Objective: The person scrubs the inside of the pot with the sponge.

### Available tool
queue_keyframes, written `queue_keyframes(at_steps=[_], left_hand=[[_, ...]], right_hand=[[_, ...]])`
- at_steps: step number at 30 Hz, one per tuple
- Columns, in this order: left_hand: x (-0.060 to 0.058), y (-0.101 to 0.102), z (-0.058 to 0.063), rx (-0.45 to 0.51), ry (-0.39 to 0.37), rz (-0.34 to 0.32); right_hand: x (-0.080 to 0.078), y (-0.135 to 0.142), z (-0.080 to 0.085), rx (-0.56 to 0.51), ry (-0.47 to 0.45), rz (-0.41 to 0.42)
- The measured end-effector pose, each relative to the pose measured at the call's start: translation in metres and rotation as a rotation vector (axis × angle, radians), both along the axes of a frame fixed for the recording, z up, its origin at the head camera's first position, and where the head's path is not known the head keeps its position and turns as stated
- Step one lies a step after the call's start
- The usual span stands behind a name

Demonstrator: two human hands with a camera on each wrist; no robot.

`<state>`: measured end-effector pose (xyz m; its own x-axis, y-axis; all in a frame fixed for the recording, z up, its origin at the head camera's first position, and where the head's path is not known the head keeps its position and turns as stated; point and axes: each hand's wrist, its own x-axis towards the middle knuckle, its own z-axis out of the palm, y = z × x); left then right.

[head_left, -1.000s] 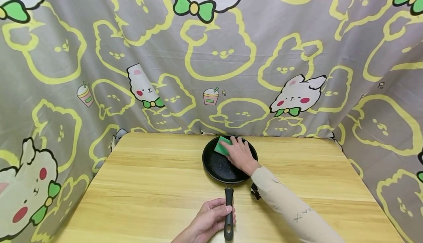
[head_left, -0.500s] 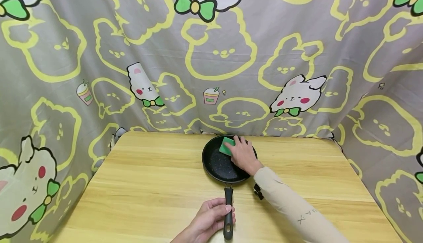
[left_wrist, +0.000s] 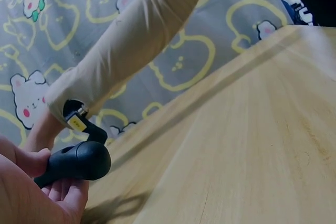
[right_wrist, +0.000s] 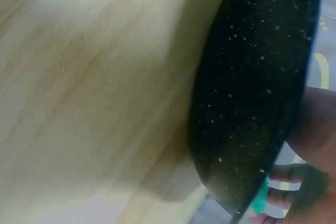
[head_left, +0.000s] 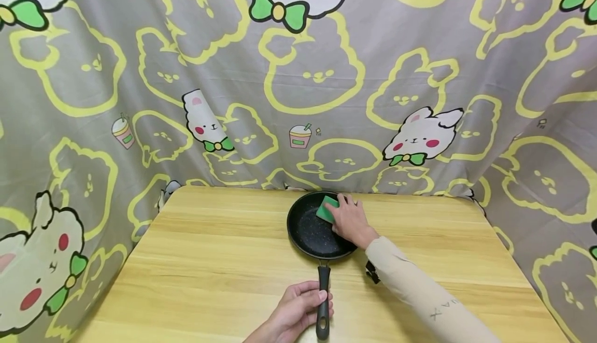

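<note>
A black speckled frying pan [head_left: 305,237] is on the wooden table in the head view, its handle [head_left: 324,275] towards me. My left hand [head_left: 296,309] grips that handle, thumb on top and fingers beneath; the left wrist view shows the rounded handle end [left_wrist: 86,161] poking out of the hand. Inside the pan, near its far right side, my right hand [head_left: 352,221] holds a green sponge [head_left: 327,209] against the surface. From the right wrist, the pan's outer wall [right_wrist: 247,87] fills much of the view and hides most of the sponge [right_wrist: 260,200].
The wooden table [head_left: 210,265] spreads around the pan. A grey curtain [head_left: 233,63] with yellow outlines and rabbit prints hangs behind it and at both sides. A small black device [head_left: 372,272] sits under the right wrist.
My right hand and the sponge have slid to the right across the pan, slightly towards me. The left hand keeps its grip on the handle, and the pan stays nearly in place.
</note>
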<state>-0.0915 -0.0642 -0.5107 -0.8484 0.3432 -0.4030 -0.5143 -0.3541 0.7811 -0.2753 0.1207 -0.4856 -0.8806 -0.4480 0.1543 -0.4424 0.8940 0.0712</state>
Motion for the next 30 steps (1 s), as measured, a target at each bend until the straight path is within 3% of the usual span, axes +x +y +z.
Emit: queue_keyframes(at_steps=[9,30], left_hand=[[0.0,0.0,-0.002,0.007,0.005,-0.006],[0.001,0.0,-0.001,0.011,-0.001,0.001]], right_hand=[[0.005,0.004,0.012,0.038,-0.073,-0.019],[0.019,0.007,0.021,0.107,-0.163,-0.049]])
